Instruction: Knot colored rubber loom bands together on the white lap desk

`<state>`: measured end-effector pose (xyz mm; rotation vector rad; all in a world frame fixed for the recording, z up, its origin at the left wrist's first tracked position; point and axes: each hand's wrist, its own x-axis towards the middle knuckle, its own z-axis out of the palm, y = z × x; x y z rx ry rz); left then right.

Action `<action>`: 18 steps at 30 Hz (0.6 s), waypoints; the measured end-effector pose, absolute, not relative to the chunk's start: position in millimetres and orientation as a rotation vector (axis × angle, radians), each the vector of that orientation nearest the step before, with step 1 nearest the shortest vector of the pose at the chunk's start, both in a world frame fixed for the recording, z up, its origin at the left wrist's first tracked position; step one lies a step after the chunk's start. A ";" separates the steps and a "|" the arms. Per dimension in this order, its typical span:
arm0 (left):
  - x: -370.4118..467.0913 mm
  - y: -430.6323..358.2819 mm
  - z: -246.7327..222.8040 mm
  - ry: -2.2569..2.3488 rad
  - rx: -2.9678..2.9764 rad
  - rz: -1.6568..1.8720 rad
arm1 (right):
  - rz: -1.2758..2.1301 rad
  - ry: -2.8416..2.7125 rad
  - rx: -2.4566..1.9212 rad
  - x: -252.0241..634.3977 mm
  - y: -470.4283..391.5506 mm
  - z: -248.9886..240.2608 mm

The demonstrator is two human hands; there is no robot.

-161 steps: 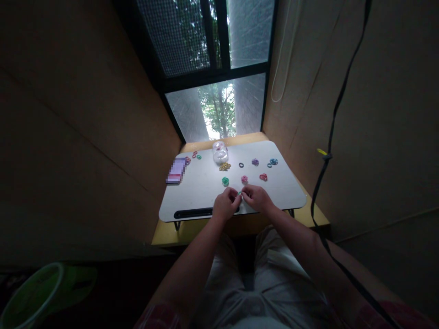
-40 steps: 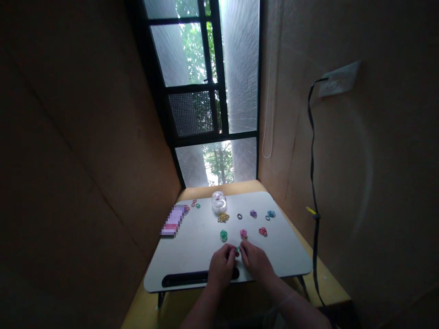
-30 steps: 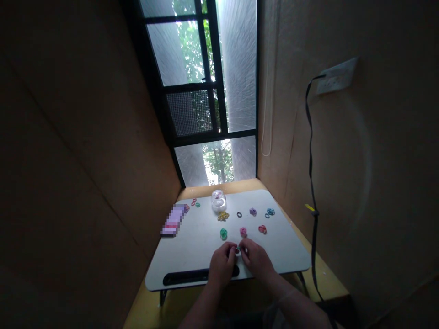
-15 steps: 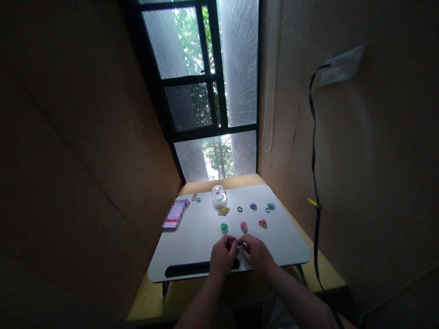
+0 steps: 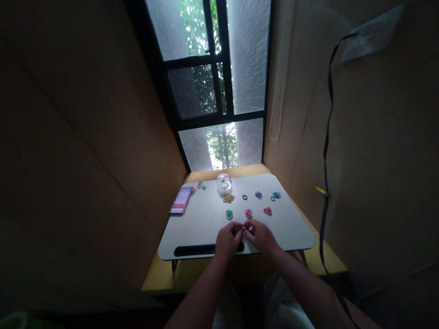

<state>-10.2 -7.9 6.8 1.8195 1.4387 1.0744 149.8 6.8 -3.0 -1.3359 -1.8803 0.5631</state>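
Observation:
My left hand [image 5: 229, 238] and my right hand [image 5: 259, 235] meet above the front of a white lap table [image 5: 288, 233], fingertips pinched together. Between them shows a tiny dark item [image 5: 243, 228], too small to name. Just beyond my fingers lie small piles of coloured elastic bands: a green pile [image 5: 229, 214], a pink pile [image 5: 248, 213] and a red pile [image 5: 268, 211]. Farther back are a yellow pile [image 5: 228, 198], one dark band [image 5: 244, 197], a purple pile [image 5: 258, 194] and a blue pile [image 5: 276, 195].
A clear jar [image 5: 224, 184] stands at the table's back. On the left lie a blurred phone [image 5: 181, 201] and a few loose red and green bands [image 5: 201, 186]. A black slot [image 5: 194, 250] runs along the front edge. A black cable [image 5: 328, 128] hangs at right.
The view has tipped down and turned slightly left, so the table sits higher in it. My fingers have shifted a little, and a dark speck now shows between them. The piles stay put.

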 end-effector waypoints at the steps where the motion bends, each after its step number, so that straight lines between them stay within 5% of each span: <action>1: -10.4 -8.1 6.9 1.444 1.817 1.072 | 0.550 -1.887 -1.342 149.6 6.9 -3.1; 18: -9.0 -7.5 9.4 1.521 1.928 0.922 | 0.498 -1.913 -1.353 150.0 4.2 1.4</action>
